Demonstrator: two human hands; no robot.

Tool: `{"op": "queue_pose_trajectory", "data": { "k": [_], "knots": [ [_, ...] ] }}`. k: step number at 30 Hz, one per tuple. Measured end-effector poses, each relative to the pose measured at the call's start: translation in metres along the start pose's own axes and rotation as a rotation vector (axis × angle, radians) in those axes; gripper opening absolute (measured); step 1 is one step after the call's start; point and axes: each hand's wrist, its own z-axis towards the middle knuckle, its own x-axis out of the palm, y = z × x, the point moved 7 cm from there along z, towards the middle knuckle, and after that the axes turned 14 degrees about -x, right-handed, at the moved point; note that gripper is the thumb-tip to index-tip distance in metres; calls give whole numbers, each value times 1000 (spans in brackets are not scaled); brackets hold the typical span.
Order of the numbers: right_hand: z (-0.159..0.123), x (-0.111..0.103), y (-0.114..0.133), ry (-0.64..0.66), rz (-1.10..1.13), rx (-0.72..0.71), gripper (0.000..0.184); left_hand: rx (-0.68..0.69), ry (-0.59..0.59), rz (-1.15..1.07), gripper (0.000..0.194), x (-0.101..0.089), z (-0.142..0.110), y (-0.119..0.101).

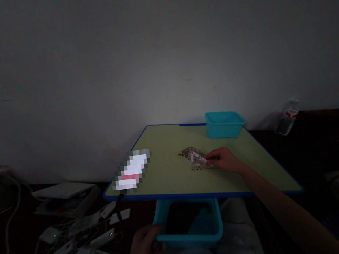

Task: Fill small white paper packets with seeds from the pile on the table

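Observation:
My right hand (224, 159) pinches a crumpled clear plastic piece with white and pinkish patches (198, 157), low over the table. Under and beside it lies a scatter of small dark brown bits (185, 153), like beans or seeds; the plastic hides some of them. Below the table's front edge, my left hand (147, 241) grips the left rim of a turquoise plastic basin (190, 238). Dark contents fill much of that basin, too dim to make out. It sits at my lap, its far side partly under the tabletop.
The pale yellow-green table (165, 139) has a blue edge. A second turquoise basin (224, 125) stands at its back right corner, and a blurred lit phone-like screen (133, 170) lies at left. Power strips and cables (102, 236) clutter the left side. A clear bottle (287, 118) leans at right.

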Motion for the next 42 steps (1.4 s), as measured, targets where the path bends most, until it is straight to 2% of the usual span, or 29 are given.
{"op": "queue_pose_trajectory", "data": {
  "k": [4,12,20,26,31,42],
  "knots": [
    [-1,2,-1,24,-2,5,25,-28,-34,-33,33,-2,0,2],
    [-1,5,-2,42,31,2,26,0,-50,-13,32,-3,-1,1],
    [-2,6,0,56,55,-4,27,-2,-14,-26,34,-2,3,3],
    [-1,2,0,25,35,12,26,-15,-6,-13,35,0,0,0],
    [0,-8,2,-63,1,-5,23,-4,-6,0,36,0,0,-1],
    [1,-8,-3,-77,-66,15,24,-18,-8,-11,36,2,-2,-2]
  ]
}}
